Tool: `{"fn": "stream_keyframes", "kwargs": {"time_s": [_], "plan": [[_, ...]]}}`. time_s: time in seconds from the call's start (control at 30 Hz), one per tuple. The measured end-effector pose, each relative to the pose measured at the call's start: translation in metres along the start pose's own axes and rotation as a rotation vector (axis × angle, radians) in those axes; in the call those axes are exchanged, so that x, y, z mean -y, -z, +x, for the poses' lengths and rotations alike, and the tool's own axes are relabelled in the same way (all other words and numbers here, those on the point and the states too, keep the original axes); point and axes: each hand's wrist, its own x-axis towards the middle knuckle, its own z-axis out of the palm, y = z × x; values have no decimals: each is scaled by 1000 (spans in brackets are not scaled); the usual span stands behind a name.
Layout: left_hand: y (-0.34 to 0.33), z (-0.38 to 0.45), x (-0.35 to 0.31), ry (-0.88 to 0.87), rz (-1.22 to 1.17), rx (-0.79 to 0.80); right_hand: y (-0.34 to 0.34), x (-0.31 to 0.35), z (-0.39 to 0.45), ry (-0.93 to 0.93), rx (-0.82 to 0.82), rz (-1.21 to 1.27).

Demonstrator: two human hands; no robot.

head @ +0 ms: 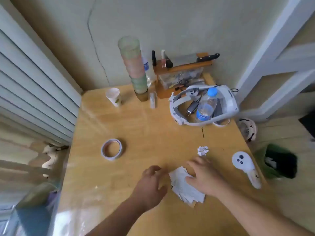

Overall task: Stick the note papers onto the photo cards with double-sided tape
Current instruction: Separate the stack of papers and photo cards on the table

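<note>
- My right hand (203,176) lies flat, fingers spread, pressing on the pile of papers (185,189) near the table's (136,126) front edge.
- My left hand (151,180) is just left of the pile, fingers curled; blur hides whether it pinches anything.
- Tape roll (111,149) lies well left, apart.
- Crumpled paper scraps (202,150) just beyond my right fingers; white controller (245,167) to the right.
- Headset (228,104) rings a water bottle (206,106) farther back.
- Cards versus notes: indistinguishable.

single head view only. we look from above, forward and steeply down onto the wooden table (139,126), wide-angle, edges bowed. near edge shows both forearms reaching in; far edge meets the wall (170,23) corner. table fills the middle, fairly close. no second view to share.
</note>
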Motion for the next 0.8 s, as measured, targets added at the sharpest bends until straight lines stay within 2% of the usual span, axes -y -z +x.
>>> {"fn": "stream_keyframes", "kwargs": {"time_s": [0.13, 0.2, 0.4, 0.67, 0.8], "plan": [[-36, 51, 7, -102, 169, -160, -34, -27, 29, 117, -94, -127], [-57, 55, 16, -171, 171, -239, -52, -40, 31, 175, -165, -111], [-82, 60, 32, -278, 196, -393, -85, -63, 32, 335, -489, -82], [-92, 46, 30, -414, 218, -426, -92, -61, 19, 298, -452, -94], [-86, 42, 27, -412, 46, -332, -91, -58, 16, 269, -463, -66]]}}
